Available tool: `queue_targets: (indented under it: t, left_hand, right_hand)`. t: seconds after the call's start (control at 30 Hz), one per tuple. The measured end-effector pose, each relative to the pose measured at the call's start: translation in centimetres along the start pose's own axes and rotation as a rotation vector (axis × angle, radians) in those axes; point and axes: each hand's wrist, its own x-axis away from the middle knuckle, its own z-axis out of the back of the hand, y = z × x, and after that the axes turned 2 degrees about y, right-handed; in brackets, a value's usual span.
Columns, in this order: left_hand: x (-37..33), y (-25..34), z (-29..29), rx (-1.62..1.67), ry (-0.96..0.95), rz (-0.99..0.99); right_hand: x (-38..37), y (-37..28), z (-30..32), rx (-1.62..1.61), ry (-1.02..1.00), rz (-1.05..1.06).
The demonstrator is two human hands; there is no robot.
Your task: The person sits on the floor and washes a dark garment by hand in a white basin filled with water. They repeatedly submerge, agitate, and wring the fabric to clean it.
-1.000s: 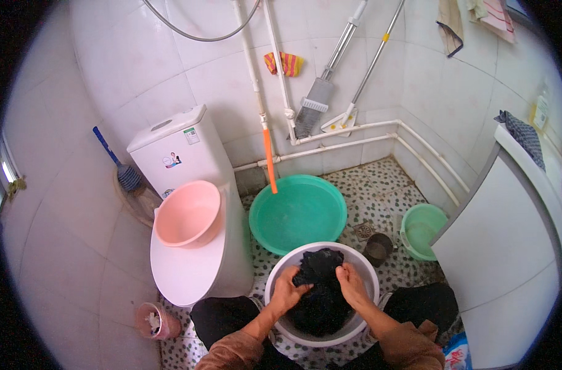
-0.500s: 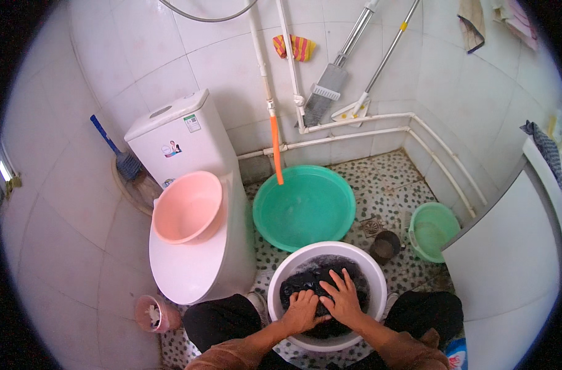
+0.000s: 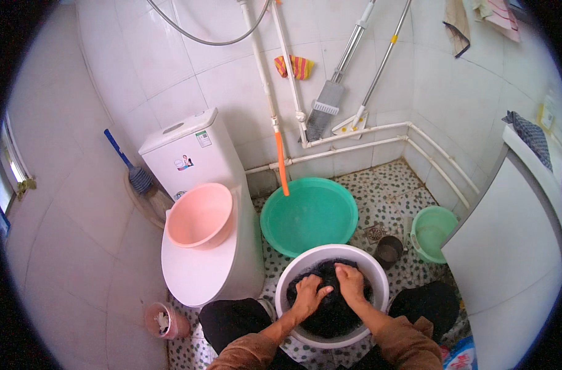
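Between my knees stands a white basin [image 3: 282,277] holding wet black cloth [image 3: 330,314] in sudsy water. My left hand [image 3: 309,297] lies on the left part of the cloth, its fingers curled into the fabric and its thumb pointing right. Just to its right, my right hand [image 3: 351,285] is closed on a bunch of the same cloth near the basin's far side. The cloth's garment type cannot be made out. Directly beyond the white basin is a wide green basin [image 3: 309,216] with water in it, under an orange hose [image 3: 281,163].
A pink basin [image 3: 198,216] rests on the closed lid of the toilet [image 3: 195,271] at left. A small pink bin [image 3: 167,320] stands in front of it. To the right are a dark cup [image 3: 389,251], a floor drain [image 3: 374,233], a light green basin [image 3: 434,233] and a white cabinet [image 3: 509,246].
My right hand has gone from spread fingers on the cloth to a closed grip on it. My hands have moved apart a little, and the view has shifted slightly.
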Motion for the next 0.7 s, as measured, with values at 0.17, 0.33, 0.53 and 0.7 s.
queue_targets:
  t: [0.17, 0.33, 0.53, 0.7]
  left_hand:
    - [-1.1, 2.1, 4.8, 0.146, 0.14, -0.085]
    - [0.6, 1.4, 5.7, -0.06, 0.054, -0.253]
    - [5.2, 1.0, 3.5, -0.259, -0.291, -0.155]
    - [5.4, 1.9, 1.8, -0.533, -0.308, -0.169]
  right_hand:
    - [0.8, -7.1, 3.3, -0.055, 0.001, 0.118]
    - [4.9, -7.7, 5.7, 0.075, -0.166, 0.452]
    - [6.1, -6.5, 7.0, 0.248, -0.281, 0.502]
    - [5.8, -4.7, 4.4, 0.574, -0.361, 0.346]
